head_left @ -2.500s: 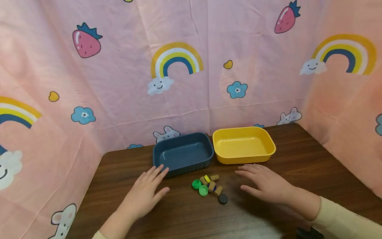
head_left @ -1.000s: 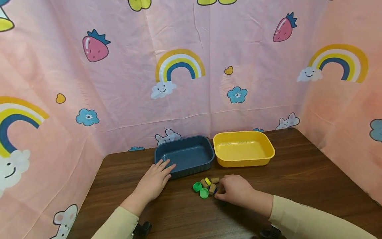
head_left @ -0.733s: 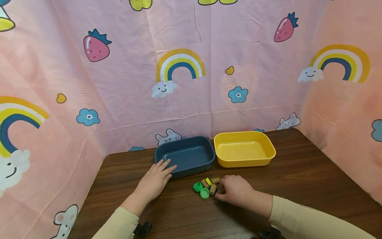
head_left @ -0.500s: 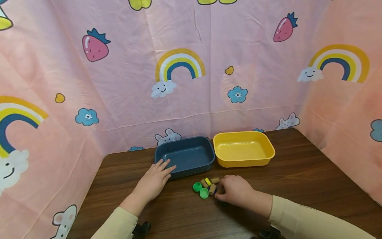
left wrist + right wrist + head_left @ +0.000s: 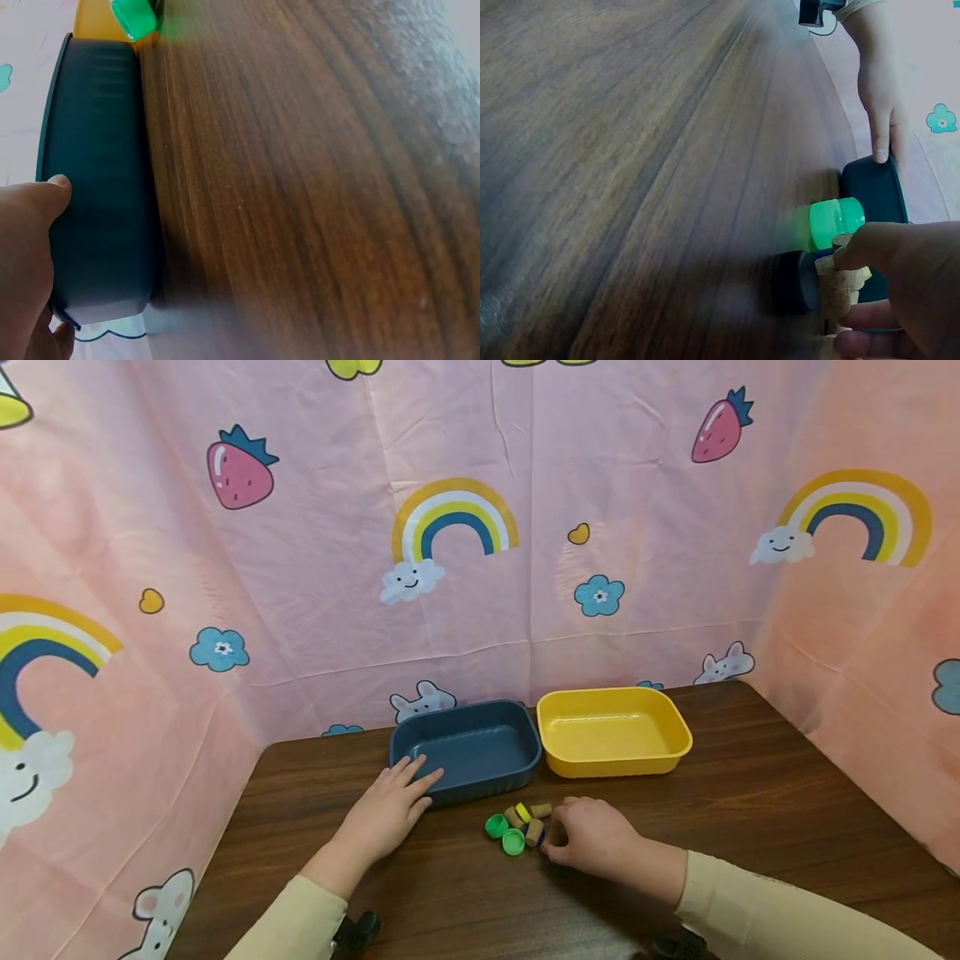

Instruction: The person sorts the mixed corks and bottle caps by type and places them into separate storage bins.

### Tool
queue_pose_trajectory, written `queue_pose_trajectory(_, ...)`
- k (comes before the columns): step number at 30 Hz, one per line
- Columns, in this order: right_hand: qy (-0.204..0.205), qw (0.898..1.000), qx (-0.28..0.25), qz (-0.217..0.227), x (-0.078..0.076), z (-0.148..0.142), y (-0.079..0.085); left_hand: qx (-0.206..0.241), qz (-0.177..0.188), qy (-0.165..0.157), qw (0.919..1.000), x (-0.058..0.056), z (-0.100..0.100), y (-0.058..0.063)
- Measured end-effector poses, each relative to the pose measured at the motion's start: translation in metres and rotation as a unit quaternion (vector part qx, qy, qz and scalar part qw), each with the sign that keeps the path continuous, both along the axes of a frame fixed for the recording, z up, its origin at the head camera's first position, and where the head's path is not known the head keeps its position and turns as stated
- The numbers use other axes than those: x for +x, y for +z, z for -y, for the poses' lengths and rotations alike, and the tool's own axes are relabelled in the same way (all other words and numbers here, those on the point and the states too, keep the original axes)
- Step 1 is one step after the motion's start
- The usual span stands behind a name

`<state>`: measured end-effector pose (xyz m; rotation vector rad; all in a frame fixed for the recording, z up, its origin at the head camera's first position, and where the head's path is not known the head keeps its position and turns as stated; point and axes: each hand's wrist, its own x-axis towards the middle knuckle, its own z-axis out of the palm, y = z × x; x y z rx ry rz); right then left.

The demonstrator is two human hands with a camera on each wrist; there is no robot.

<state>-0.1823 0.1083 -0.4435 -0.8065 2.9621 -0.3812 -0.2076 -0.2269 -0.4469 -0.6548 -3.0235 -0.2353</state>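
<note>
My left hand [image 5: 382, 814] rests at the front left rim of the dark blue tray [image 5: 480, 791], fingers straight and spread over it. In the left wrist view its thumb touches the tray's wall. My right hand [image 5: 596, 839] reaches down to a small pile and pinches a cork [image 5: 832, 294] between thumb and fingers; the head view hides that cork. Beside it lie other corks [image 5: 535, 833], two green bottle caps [image 5: 513, 842], a yellow cap [image 5: 523, 812] and a partly covered blue cap [image 5: 542, 839]. A black cap [image 5: 795, 283] shows in the right wrist view.
A yellow tray [image 5: 615, 767] stands right of the blue one, at the back of the brown wooden table [image 5: 465, 910]. Patterned pink cloth [image 5: 315, 568] hangs behind and on both sides.
Since the oldest frame my right hand has moved left and down onto the pile and closed on a cork. My left hand has settled on the blue tray's rim. Lately both hands stay nearly still.
</note>
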Motion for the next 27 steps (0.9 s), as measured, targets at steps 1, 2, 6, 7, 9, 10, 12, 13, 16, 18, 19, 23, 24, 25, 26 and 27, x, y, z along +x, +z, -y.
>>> queue_pose_trajectory(1, 0.0, 1.0, -0.005, -0.003, 0.0, 0.0, 0.001, -0.001, 0.0, 0.0, 1.0, 0.0, 0.0, 0.0)
queue_pose_trajectory(2, 0.0, 1.0, -0.01, -0.007, -0.001, 0.0, 0.002, 0.0, -0.001, 0.0, 1.0, 0.0, 0.0, 0.0)
queue_pose_trajectory(6, 0.004, 0.999, -0.035, -0.029, -0.002, 0.0, 0.008, 0.006, -0.004, 0.001, 1.0, 0.001, 0.001, 0.001)
queue_pose_trajectory(7, 0.004, 0.999, -0.042, -0.032, -0.002, 0.0, 0.01, 0.007, -0.004, 0.001, 1.0, 0.001, 0.001, 0.001)
queue_pose_trajectory(9, 0.003, 0.998, -0.05, -0.035, -0.002, 0.001, 0.014, 0.011, -0.004, 0.004, 0.9999, 0.002, 0.002, 0.001)
queue_pose_trajectory(10, 0.001, 0.998, -0.051, -0.034, -0.002, 0.002, 0.015, 0.012, -0.004, 0.006, 0.9999, 0.003, 0.002, 0.001)
queue_pose_trajectory(12, -0.006, 0.998, -0.057, -0.028, -0.003, 0.003, 0.018, 0.015, -0.002, 0.009, 0.9998, 0.003, 0.002, 0.001)
queue_pose_trajectory(13, -0.008, 0.998, -0.059, -0.025, -0.003, 0.003, 0.019, 0.016, -0.001, 0.01, 0.9998, 0.004, 0.002, 0.001)
queue_pose_trajectory(16, -0.015, 0.997, -0.067, -0.016, -0.004, 0.004, 0.022, 0.018, 0.001, 0.011, 0.9998, 0.005, 0.002, 0.001)
queue_pose_trajectory(18, -0.017, 0.997, -0.073, -0.015, -0.004, 0.005, 0.024, 0.018, 0.0, 0.01, 0.9998, 0.005, 0.001, 0.001)
queue_pose_trajectory(19, -0.017, 0.997, -0.076, -0.015, -0.005, 0.006, 0.026, 0.017, 0.0, 0.01, 0.9998, 0.005, 0.001, 0.001)
queue_pose_trajectory(23, -0.011, 0.997, -0.077, -0.023, -0.009, 0.01, 0.032, 0.011, -0.002, 0.007, 0.9999, 0.005, 0.001, 0.001)
queue_pose_trajectory(24, -0.008, 0.997, -0.076, -0.028, -0.01, 0.012, 0.035, 0.011, -0.003, 0.007, 0.9999, 0.004, 0.0, 0.001)
queue_pose_trajectory(25, -0.006, 0.997, -0.073, -0.03, -0.012, 0.014, 0.037, 0.01, -0.003, 0.007, 0.9999, 0.004, 0.0, 0.001)
queue_pose_trajectory(26, -0.004, 0.997, -0.068, -0.034, -0.013, 0.015, 0.04, 0.009, -0.002, 0.006, 0.9999, 0.004, 0.0, 0.001)
queue_pose_trajectory(27, -0.001, 0.997, -0.063, -0.038, -0.015, 0.017, 0.042, 0.009, -0.001, 0.006, 0.9999, 0.004, 0.0, 0.001)
